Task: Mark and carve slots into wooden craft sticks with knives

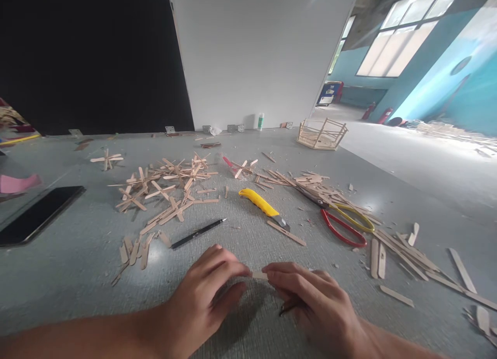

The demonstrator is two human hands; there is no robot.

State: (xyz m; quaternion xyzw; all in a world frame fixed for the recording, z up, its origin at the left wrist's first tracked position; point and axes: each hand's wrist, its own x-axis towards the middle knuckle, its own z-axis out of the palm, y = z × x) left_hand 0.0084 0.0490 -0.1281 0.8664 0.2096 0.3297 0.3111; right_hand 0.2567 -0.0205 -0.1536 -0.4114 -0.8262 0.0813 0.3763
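Between my two hands, low over the tabletop, is a short pale wooden craft stick (259, 275). My left hand (209, 284) closes its fingertips on the left end. My right hand (314, 297) grips the other end, its fingers covering most of that side. A small dark thing shows under my right palm; I cannot make out what it is. Just beyond my hands lie a black pen (199, 233), a yellow utility knife (260, 202) with its blade pointing right, and a loose craft stick (286, 233).
Scissors (345, 225) with red and yellow handles lie at right among scattered sticks (404, 253). Star-shaped stick pieces (159, 190) are heaped at left, near a phone (41, 214). A glue tube (260, 121) and a stick frame (322, 135) stand at the back.
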